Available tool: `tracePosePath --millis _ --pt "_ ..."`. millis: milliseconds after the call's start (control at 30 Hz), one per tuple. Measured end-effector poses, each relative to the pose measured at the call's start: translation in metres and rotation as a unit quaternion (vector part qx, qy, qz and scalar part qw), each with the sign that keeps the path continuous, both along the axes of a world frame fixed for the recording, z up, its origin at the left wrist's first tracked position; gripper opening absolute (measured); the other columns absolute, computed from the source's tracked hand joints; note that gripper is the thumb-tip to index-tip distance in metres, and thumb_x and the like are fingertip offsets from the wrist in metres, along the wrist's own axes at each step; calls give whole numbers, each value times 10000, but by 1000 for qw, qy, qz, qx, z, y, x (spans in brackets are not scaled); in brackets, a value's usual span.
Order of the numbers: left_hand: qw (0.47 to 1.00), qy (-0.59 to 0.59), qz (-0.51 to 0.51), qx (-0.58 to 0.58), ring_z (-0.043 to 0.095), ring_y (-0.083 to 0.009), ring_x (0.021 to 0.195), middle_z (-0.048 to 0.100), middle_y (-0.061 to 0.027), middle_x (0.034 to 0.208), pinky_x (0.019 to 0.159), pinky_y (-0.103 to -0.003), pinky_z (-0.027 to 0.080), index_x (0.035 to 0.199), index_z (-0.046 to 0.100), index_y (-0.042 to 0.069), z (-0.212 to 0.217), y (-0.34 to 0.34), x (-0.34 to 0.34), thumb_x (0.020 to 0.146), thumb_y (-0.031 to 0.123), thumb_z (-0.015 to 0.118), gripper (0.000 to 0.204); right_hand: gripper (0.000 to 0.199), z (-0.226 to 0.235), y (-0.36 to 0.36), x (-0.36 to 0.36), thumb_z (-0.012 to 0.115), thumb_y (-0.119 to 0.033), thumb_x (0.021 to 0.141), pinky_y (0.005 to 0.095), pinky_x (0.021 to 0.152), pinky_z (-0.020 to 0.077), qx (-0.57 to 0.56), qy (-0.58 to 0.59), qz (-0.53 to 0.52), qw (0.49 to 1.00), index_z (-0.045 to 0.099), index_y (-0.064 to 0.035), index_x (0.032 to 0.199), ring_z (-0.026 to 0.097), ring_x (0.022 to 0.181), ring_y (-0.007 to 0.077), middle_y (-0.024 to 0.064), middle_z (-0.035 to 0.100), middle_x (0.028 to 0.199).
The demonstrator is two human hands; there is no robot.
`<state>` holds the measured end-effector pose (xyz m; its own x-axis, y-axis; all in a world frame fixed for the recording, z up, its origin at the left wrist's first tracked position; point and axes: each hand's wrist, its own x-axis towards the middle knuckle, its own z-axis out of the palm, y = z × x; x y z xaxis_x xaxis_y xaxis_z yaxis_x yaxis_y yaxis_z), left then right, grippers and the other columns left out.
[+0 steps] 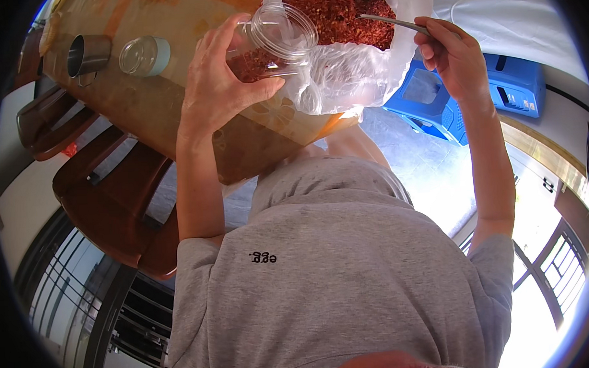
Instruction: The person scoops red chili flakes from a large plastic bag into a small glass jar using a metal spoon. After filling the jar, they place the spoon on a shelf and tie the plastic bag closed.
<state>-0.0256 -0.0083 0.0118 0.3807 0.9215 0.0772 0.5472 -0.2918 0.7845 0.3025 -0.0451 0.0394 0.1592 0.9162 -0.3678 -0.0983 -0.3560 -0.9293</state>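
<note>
Between the clear plastic jar (273,45) and the spoon (392,21), the open mouth of the bag of red chili flakes (347,13) is unblocked. Toward the desk's (142,105) left edge, a steel cup (86,56) and a jar lid (144,56) stand in the way; bare desk lies between them and the near edge.

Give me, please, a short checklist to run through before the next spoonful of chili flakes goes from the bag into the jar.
1. Clear jar held firmly by the left hand: ok.
2. Jar mouth open, lid off: ok; a lid lies on the table.
3. Jar close to the plastic bag of chili flakes: ok.
4. Spoon gripped by the right hand, its end in the bag: ok.
5. Spoon loaded: cannot tell, bowl hidden.
6. Room left in jar: ok, partly filled.
</note>
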Motion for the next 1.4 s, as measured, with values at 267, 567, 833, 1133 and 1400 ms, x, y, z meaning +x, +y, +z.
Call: tracePosePath --millis 267,567,833,1133,1400 --pt "999 31 3 -9 514 -280 1012 545 -117 1046 873 -408 435 1243 484 125 1 0 1 534 292 790 789 251 8 -12 0 531 -139 908 211 506 439 -6 17 -8 1000 592 64 1044 559 584 90 94 642 768" --pt "998 69 2 -13 512 -297 1015 548 -134 1036 876 -417 426 1239 488 117 4 4 6 527 330 777 798 262 24 -20 2 515 -137 915 214 507 436 10 -7 -26 1000 589 59 1073 549 587 96 92 638 770" --pt "996 86 -5 -18 516 -296 1004 560 -131 1015 889 -418 413 1239 489 97 9 8 13 527 335 772 803 275 47 -22 4 498 -151 926 216 495 434 35 -22 -3 999 588 58 1081 544 573 92 90 638 772" --pt "999 32 -18 -35 526 -290 1015 573 -127 1039 902 -413 409 1232 493 109 8 12 15 521 317 787 797 173 58 -23 -56 561 7 868 226 595 509 271 -294 230 887 643 1 1019 615 694 112 86 648 840" --pt "998 -9 -3 -59 528 -288 1006 551 -117 1038 885 -408 423 1217 498 115 5 5 6 506 288 802 792 186 60 -45 -31 544 77 853 231 619 510 280 -377 155 869 632 38 1011 616 710 133 98 641 885"
